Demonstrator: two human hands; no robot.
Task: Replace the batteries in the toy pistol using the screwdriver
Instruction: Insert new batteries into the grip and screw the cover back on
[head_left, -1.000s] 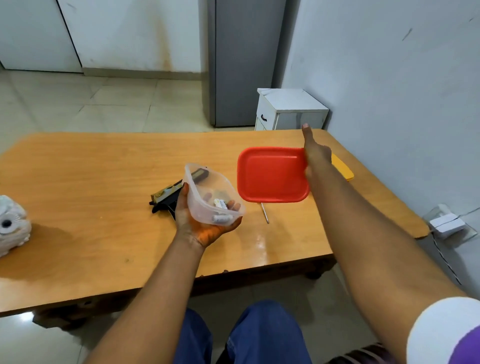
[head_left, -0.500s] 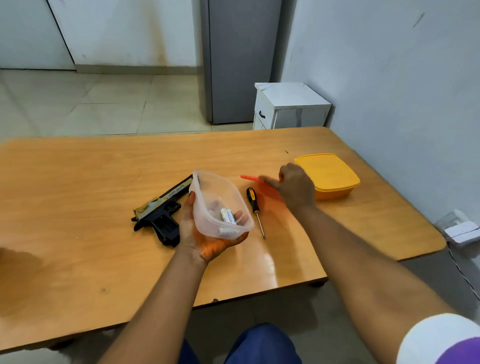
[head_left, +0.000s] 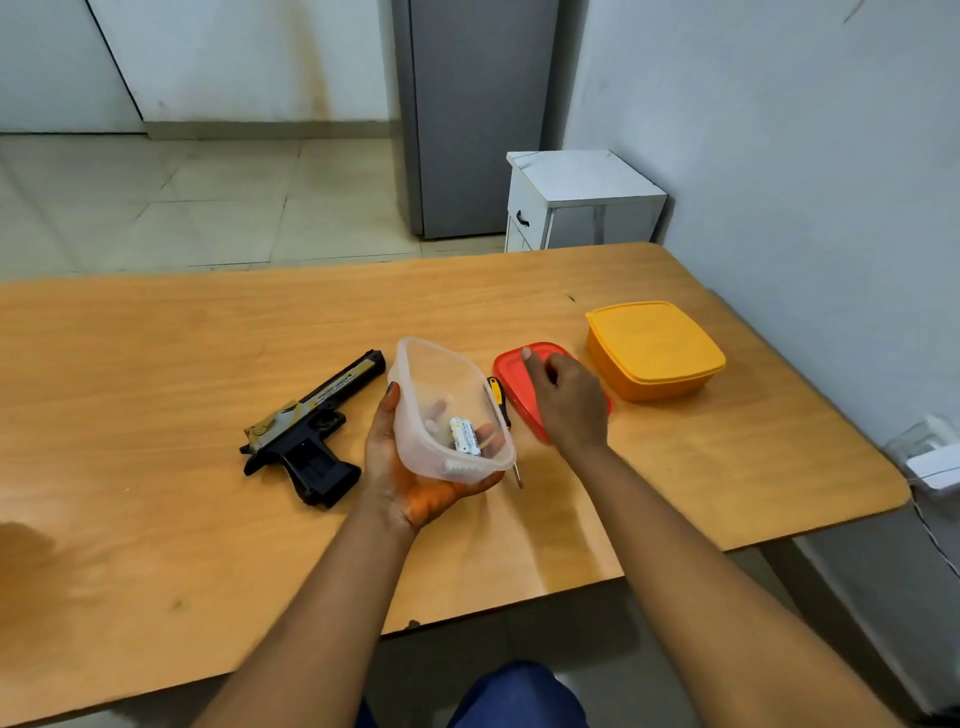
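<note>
Head view: red lid (head_left: 511, 375) now laid on the worktop (head_left: 156, 364).
Battery tub (head_left: 447, 410) is gripped by left hand (head_left: 400, 467); loosely curled right hand (head_left: 569, 402) rests on lid.

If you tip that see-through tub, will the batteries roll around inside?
Probably yes. The batteries are round cylinders lying loose in the clear tub, so they would likely roll toward the low end. The tub looks like thin, light plastic; the left hand cradles it alone, already tilted.
</note>
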